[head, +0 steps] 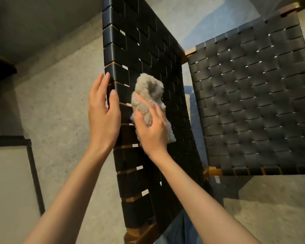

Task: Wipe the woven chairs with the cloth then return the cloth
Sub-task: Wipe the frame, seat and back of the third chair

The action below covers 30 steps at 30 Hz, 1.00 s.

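- Right hand is on the cloth, fingers curled round the lower part of the fluffy beige bundle, thumb at its left side; it presses the bundle flat against the chair back
- The cloth sits about midway up the woven back, near its left edge; bunched, not spread out; its top pokes out above the fingers and a tail hangs down past the palm on the right
- Left hand is spread, fingers straight and close together; fingertips touch the left edge of the back, just beside the cloth; thumb lies on the front of the black straps; it holds nothing
- The back is made of wide black straps woven over and under; brown wood shows between the straps along the left edge and at the bottom corner; small gaps of light show through the weave
- Seat lies to the right, same black weave, seen from above; wooden frame corners peek out at its near-left, far-left and far-right corners
- Both forearms reach up from the bottom of the view, bare
- Floor is grey and speckled; a dark-framed pale panel stands at the left edge; a dark shelf-like edge juts in above it; blue fabric shows below the chair, between the forearms
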{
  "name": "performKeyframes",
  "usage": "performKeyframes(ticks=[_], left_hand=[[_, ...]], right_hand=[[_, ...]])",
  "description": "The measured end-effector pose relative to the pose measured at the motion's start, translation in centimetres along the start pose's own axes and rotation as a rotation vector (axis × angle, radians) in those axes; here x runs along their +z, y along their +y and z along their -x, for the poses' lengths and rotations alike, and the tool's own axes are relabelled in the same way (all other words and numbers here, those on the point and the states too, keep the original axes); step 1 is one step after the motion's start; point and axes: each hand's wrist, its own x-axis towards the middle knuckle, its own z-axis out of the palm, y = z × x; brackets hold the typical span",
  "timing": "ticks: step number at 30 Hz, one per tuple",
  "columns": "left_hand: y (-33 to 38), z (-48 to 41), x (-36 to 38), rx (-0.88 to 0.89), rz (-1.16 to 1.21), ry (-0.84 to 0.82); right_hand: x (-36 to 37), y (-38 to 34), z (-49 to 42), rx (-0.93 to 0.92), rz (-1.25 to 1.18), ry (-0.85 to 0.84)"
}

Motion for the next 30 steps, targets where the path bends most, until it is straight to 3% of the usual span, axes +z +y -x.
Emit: performKeyframes(ticks=[9,12,15,18,21,25,30], left_hand=[[0.6,-2.5,2.1,0.156,-0.359,-0.068],[0.6,-2.5,2.1,0.168,-0.369,-0.06],[0.6,-2.6,2.3,0.158,-0.346,-0.039],[0.6,-2.6,2.3,0.143,-0.309,-0.026],[0.7,-2.7,2.2,0.098,-0.179,-0.013],[0.9,-2.9,1.3,0.001,0.014,0.045],[1.3,-4.3,0.4,-0.052,0.096,0.073]], right_hand=[[-6.3,16.5,-3.9,0.53,0.135,0.092],[-7.0,18.7,-4.5,0.687,0.052,0.102],[-6.8,18.1,-5.4,0.733,0.011,0.15],[-5.8,13.2,-5.3,0.62,-0.078,0.146],[-3.3,5.1,-4.7,0.367,-0.182,0.024],[0.5,-3.1,-5.1,-0.005,-0.13,-0.107],[1.9,-5.4,-6.5,-0.106,-0.051,-0.068]])
